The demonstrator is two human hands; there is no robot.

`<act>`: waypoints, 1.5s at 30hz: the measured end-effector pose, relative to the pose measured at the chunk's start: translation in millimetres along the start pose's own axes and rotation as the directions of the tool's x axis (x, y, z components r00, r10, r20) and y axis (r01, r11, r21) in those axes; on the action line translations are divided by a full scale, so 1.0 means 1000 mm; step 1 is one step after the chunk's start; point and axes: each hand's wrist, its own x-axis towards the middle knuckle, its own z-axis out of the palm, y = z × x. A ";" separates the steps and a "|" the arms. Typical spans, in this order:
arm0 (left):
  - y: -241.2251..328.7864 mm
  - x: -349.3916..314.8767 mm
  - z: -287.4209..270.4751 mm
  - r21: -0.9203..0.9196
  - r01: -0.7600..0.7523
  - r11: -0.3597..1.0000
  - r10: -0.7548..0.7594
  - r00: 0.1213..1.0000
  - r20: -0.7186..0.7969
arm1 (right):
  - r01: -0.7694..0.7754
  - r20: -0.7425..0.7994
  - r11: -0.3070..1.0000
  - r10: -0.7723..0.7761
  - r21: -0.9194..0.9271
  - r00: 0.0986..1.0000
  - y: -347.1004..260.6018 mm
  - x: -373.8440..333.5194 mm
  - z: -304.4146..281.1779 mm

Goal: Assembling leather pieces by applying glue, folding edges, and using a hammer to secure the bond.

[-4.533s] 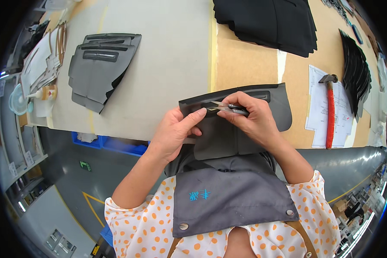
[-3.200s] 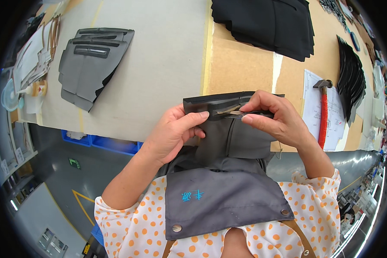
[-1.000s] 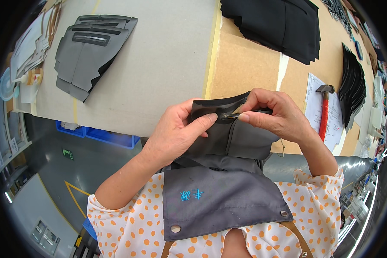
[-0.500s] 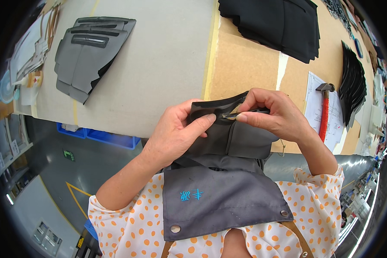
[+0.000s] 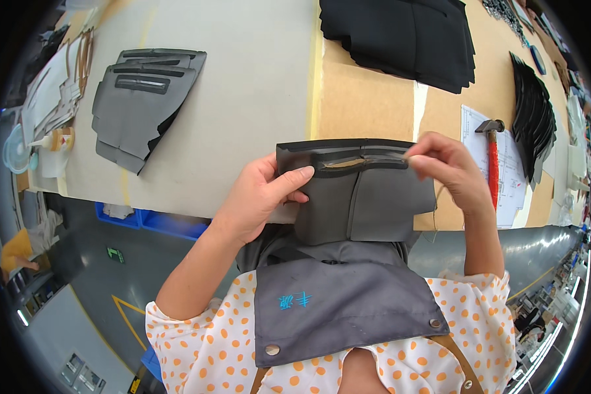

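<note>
A dark grey panel (image 5: 387, 205), leather-like, hangs over the table's near edge in front of me. Along its upper part runs a long slot (image 5: 345, 164) with black borders, gaping at the middle and showing tan inside. My left hand (image 5: 253, 197) is closed on the panel's left side, thumb on the front and fingers behind. At the slot's right end is my right hand (image 5: 452, 172), thumb and forefinger pinched together and slightly blurred. Whether anything lies in that pinch is hidden.
Similar grey panels (image 5: 134, 108) lie at the left. Black pieces are stacked at the back (image 5: 400, 43) and fanned at the right (image 5: 532, 115). A red-handled hammer (image 5: 493, 161) rests on a printed sheet (image 5: 513, 190). A glue bottle (image 5: 58, 139) stands far left; blue bins (image 5: 171, 223) sit below the table.
The panel, bent up between both hands before, is now spread flatter with its slot facing me. My right hand has moved right, from the slot's middle to its right end.
</note>
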 end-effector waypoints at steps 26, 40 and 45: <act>0.006 0.016 -0.018 -0.185 0.166 0.969 -0.108 0.952 0.287 | 0.102 0.390 0.966 -0.001 -0.239 0.921 -0.028 0.067 0.060; 0.019 0.013 -0.008 0.019 0.040 0.999 -0.041 0.998 0.050 | -0.019 0.439 0.995 0.061 -0.101 0.896 -0.031 0.079 0.059; 0.010 0.007 -0.006 0.791 -0.393 0.470 0.792 0.584 -0.181 | -0.006 0.424 0.982 0.086 -0.187 0.901 -0.035 0.086 0.062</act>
